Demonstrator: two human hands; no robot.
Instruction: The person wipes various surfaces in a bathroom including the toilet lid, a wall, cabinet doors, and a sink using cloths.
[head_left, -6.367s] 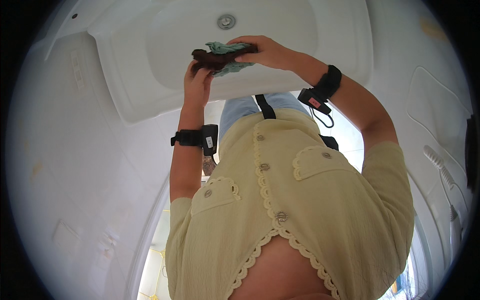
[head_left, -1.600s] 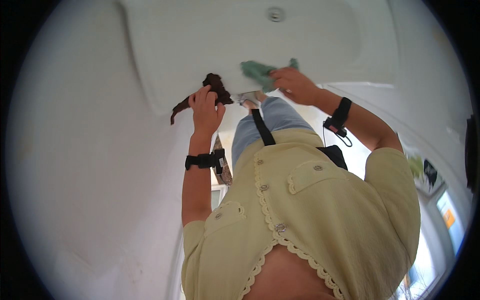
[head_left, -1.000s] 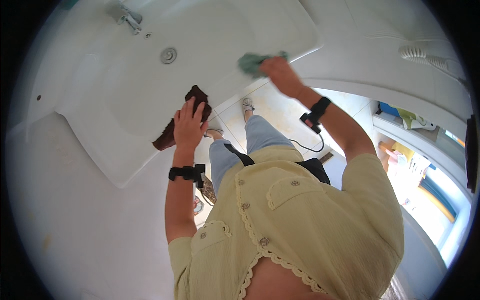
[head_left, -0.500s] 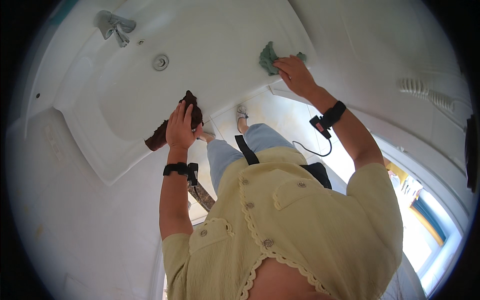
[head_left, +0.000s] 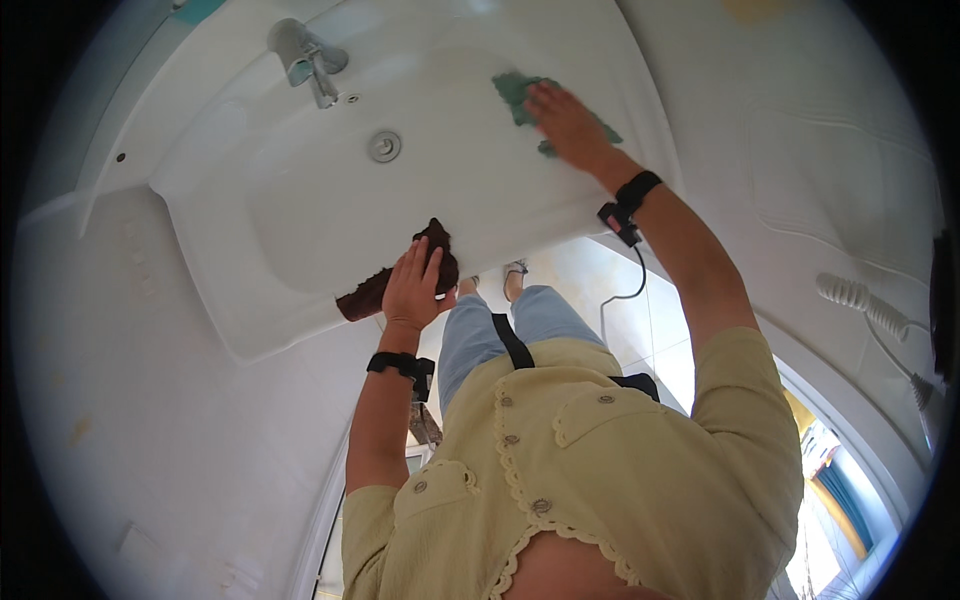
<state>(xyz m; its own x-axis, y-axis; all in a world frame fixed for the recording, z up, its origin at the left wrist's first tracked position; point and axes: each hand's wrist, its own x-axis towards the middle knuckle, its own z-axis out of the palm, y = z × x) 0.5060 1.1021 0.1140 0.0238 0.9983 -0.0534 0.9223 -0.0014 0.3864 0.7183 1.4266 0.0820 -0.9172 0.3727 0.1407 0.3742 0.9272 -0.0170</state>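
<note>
At the right side of the white washbasin (head_left: 270,315), my right hand (head_left: 570,125) holds a crumpled green cloth (head_left: 513,95) against the inner surface. Its fingers reach long over the cloth and are slightly blurred; folds stick out on both sides of the hand. My left hand (head_left: 415,280) grips a dark brown cloth (head_left: 368,297) draped over the basin's front edge, fingers on top and thumb out to the side. Part of the brown cloth is hidden under the palm.
A chrome faucet (head_left: 308,60) stands at the basin's back left, with a round drain (head_left: 384,146) in the bowl. A white coiled cord (head_left: 850,292) hangs at the right wall. Black straps with small devices (head_left: 402,368) sit on both wrists.
My right hand has swept the green cloth inward and to the left, and the cloth is spread wider. My left hand stays on the brown cloth. The whole view has shifted.
</note>
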